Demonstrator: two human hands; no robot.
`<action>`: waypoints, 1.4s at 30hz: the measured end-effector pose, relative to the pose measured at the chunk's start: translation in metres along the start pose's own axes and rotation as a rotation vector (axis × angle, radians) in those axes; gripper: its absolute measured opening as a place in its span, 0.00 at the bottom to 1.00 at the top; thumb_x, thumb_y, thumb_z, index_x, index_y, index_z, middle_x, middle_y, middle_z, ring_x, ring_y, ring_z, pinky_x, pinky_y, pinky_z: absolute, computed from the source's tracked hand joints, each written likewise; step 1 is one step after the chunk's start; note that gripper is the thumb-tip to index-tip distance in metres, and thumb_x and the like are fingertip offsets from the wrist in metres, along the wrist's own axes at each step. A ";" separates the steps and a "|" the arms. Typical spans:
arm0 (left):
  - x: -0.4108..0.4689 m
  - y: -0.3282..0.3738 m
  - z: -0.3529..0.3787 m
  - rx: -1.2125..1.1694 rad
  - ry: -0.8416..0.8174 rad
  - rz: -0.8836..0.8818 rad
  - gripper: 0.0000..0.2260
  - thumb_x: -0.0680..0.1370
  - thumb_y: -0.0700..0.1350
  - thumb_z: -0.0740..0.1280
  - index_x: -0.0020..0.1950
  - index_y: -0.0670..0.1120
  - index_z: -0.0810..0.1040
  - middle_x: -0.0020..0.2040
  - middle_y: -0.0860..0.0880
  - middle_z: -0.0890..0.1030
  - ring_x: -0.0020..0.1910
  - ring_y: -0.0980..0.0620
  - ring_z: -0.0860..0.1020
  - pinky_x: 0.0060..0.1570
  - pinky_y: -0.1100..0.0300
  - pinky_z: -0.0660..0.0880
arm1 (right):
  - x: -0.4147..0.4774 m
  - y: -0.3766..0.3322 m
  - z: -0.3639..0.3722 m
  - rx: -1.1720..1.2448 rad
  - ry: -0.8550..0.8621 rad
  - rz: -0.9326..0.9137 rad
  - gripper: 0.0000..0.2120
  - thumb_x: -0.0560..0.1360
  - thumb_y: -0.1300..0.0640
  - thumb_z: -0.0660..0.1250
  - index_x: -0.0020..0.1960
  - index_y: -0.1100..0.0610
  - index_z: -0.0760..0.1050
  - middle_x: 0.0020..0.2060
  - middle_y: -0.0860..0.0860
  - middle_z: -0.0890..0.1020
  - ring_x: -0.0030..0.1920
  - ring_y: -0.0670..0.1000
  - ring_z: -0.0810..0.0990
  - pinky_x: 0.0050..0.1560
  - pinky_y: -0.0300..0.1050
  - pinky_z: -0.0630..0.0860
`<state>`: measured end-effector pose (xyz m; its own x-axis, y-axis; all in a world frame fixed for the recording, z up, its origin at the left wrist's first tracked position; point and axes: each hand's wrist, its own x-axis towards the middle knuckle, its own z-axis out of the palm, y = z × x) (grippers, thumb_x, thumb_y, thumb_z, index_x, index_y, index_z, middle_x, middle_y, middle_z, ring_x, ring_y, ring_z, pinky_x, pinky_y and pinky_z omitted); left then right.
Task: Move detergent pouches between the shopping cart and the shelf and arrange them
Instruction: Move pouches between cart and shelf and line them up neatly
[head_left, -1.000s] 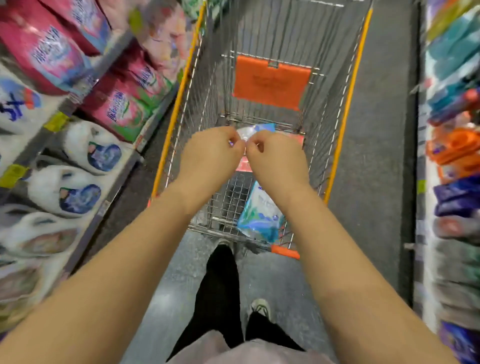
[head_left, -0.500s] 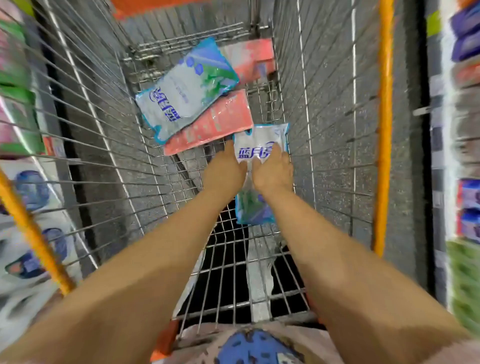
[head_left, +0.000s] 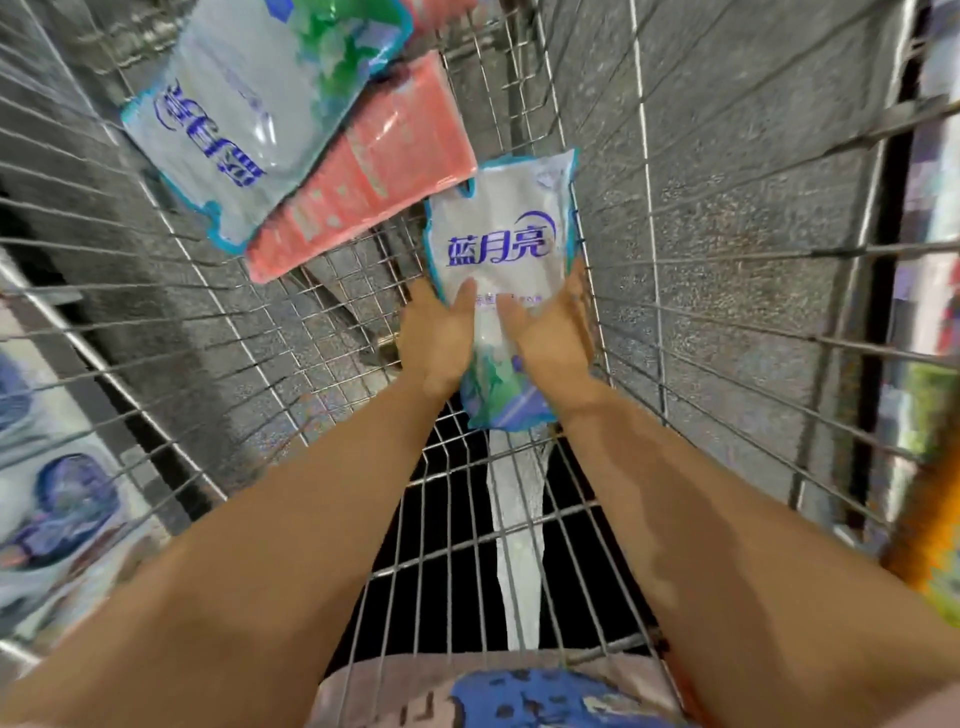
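While both hands grip it, left hand (head_left: 441, 340) and right hand (head_left: 550, 338) | pouch (head_left: 501, 244) at frame centre, low in cart (head_left: 727, 322), against right wall | risk: slack film slips, pouch drops onto pink pouch (head_left: 363, 171).

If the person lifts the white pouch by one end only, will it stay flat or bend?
The white pouch is probably floppy: it looks like a soft, liquid-filled bag. Both hands, left hand and right hand, support it, suggesting some weight. Its glossy film may be slippery.
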<state>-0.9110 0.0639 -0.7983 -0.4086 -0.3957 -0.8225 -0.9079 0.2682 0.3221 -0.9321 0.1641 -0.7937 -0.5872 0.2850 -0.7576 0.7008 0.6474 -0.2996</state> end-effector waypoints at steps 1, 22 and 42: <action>-0.005 0.001 0.005 -0.013 0.011 -0.002 0.22 0.79 0.56 0.59 0.64 0.42 0.68 0.60 0.40 0.75 0.59 0.42 0.74 0.55 0.54 0.69 | 0.001 0.000 -0.001 0.002 0.000 -0.009 0.45 0.63 0.40 0.67 0.74 0.52 0.53 0.68 0.53 0.71 0.65 0.55 0.74 0.63 0.56 0.72; -0.064 0.031 -0.049 -0.377 0.096 -0.021 0.19 0.79 0.57 0.59 0.57 0.44 0.79 0.49 0.47 0.79 0.50 0.48 0.76 0.45 0.61 0.67 | -0.059 -0.014 -0.032 0.509 -0.335 -0.075 0.23 0.65 0.50 0.75 0.57 0.57 0.78 0.49 0.55 0.84 0.42 0.51 0.82 0.42 0.43 0.79; -0.405 0.045 -0.175 -0.892 0.819 0.549 0.16 0.77 0.52 0.62 0.64 0.53 0.76 0.56 0.52 0.81 0.54 0.52 0.79 0.57 0.59 0.74 | -0.323 -0.095 -0.196 0.441 -0.718 -1.105 0.26 0.58 0.48 0.73 0.54 0.54 0.77 0.49 0.54 0.83 0.45 0.52 0.82 0.47 0.47 0.79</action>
<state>-0.8028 0.0826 -0.3693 -0.3911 -0.9176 -0.0710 -0.2290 0.0223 0.9732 -0.8885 0.1493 -0.4064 -0.6744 -0.7316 -0.0997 0.1624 -0.0153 -0.9866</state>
